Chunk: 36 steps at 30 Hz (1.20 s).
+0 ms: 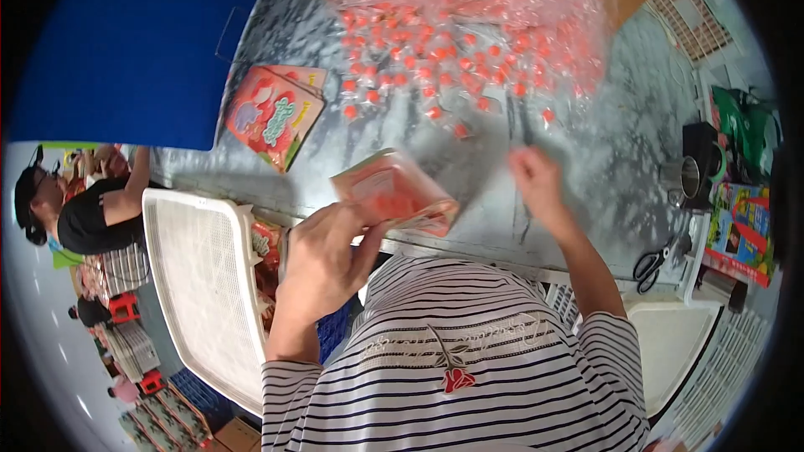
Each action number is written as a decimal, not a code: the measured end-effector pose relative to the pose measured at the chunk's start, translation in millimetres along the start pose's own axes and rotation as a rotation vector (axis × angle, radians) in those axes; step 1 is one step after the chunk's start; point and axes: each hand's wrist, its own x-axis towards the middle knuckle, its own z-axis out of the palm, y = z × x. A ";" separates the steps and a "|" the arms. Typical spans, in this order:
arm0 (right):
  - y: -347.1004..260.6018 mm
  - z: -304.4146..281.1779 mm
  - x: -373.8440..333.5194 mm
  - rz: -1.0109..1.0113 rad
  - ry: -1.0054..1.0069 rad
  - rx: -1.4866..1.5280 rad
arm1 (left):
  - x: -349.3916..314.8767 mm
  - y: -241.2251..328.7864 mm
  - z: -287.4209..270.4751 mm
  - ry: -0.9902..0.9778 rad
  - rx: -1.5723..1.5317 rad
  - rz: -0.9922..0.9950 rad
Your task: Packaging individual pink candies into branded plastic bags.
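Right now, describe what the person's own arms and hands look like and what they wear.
Both hands are bare, no gloves: the left hand and the right hand, which is motion-blurred. The forearms are uncovered. Short sleeves of a white shirt with dark horizontal stripes end at the upper arms. No watch or ring is discernible.

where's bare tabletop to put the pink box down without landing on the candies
Bare marble table lies right of the right hand, before the metal cup and scissors. A smaller patch sits between the flat pink packet and the held box. The far middle is crowded with wrapped candies.
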 end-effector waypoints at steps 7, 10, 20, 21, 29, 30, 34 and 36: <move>-138.7 -57.6 69.0 0.498 0.264 1.271 | 10.9 8.7 13.8 -0.027 -0.049 0.103; -164.2 -58.2 75.4 0.159 0.070 1.274 | 16.1 10.1 19.1 -0.071 -0.064 0.153; -174.8 -66.5 62.4 -0.001 -0.339 0.818 | 10.4 4.1 25.0 -0.040 -0.100 0.200; -171.9 -67.2 60.3 -0.002 -0.346 0.814 | 9.1 3.4 25.6 -0.034 -0.103 0.196; -146.9 -70.4 15.4 -0.317 -0.043 0.642 | -1.0 -3.4 22.0 0.089 -0.110 0.105; -138.7 -68.2 10.5 -0.277 -0.106 0.496 | -1.2 -4.1 20.7 0.099 -0.108 0.081; -101.8 -10.6 -18.8 -0.277 -0.411 0.218 | -1.8 -8.3 22.0 0.158 -0.088 0.043; -88.4 19.5 -32.4 -0.340 -0.464 0.111 | -1.2 -6.1 21.4 0.161 -0.075 0.057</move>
